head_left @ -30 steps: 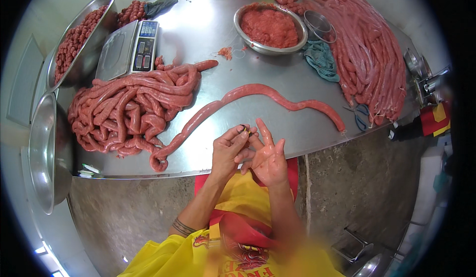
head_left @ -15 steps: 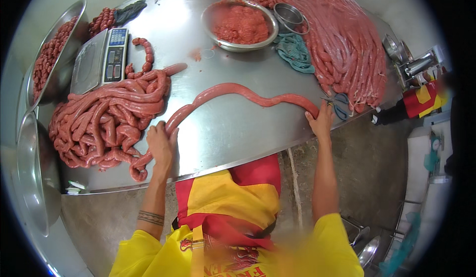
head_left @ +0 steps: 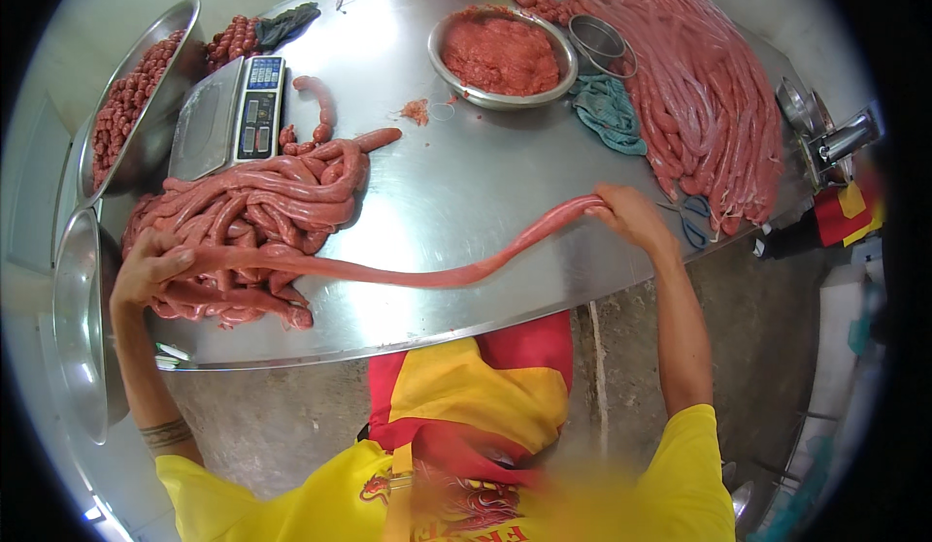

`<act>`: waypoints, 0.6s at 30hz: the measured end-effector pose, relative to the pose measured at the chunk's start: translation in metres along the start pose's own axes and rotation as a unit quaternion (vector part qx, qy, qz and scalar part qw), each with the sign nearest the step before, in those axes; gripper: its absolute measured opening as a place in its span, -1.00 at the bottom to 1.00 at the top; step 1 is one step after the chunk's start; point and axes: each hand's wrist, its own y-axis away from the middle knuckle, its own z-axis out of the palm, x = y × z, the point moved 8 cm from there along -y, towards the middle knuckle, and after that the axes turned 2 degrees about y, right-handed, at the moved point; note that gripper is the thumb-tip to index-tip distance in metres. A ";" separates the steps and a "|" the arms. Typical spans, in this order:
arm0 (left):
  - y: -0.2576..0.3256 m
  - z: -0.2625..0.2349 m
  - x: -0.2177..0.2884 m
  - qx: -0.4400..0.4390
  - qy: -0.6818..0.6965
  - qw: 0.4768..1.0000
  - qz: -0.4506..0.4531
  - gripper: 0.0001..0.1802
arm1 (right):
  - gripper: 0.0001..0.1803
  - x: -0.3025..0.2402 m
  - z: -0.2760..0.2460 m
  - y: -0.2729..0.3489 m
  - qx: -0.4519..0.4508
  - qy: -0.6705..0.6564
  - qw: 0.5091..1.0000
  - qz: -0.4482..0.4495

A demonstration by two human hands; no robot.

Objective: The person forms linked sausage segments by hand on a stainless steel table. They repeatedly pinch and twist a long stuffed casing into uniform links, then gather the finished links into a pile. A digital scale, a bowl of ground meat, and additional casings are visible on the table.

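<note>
One Long Sausage (head_left: 427,278), Held at Two Places

We see the left hand (head_left: 153,268) with its fingers curled and closed around the long sausage, at the left side of the sausage pile (head_left: 282,197). The right hand (head_left: 629,217) is far out to the right, and its fingers are narrow, holding the end of the same sausage. Between the two hands the sausage passes over the lower part of the pile and then makes a low curve above the metal table (head_left: 437,173); we cannot tell if its middle touches the surface.

Just beside the right wrist lie the scissors (head_left: 695,227) with blue handles. Farther back we find a bowl (head_left: 505,102) of red minced meat (head_left: 500,52), and next to it a teal cloth (head_left: 612,120).

About writing, we look first at the scale (head_left: 209,125): it has a blue keypad (head_left: 263,73) with small marks and a dark panel (head_left: 258,120) with displays (too small for us to read surely). On the yellow shirt (head_left: 291,489) we notice a red dragon drawing (head_left: 374,487) and large printed letters (head_left: 510,534), cut by the lower edge and partly covered by a blur.
</note>
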 end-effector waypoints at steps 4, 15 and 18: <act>0.010 -0.052 -0.059 -0.020 -0.171 0.983 -0.059 -0.58 | -0.68 -0.020 0.016 -0.012 0.105 -0.062 0.992 -0.022; -0.071 0.243 -0.029 0.156 -0.084 0.939 0.296 -0.51 | -0.80 0.007 0.086 0.036 0.208 -0.090 0.954 0.197; -0.089 0.355 0.058 0.031 -0.005 0.929 0.369 -0.40 | -0.78 -0.013 0.050 0.024 0.122 -0.080 0.972 0.186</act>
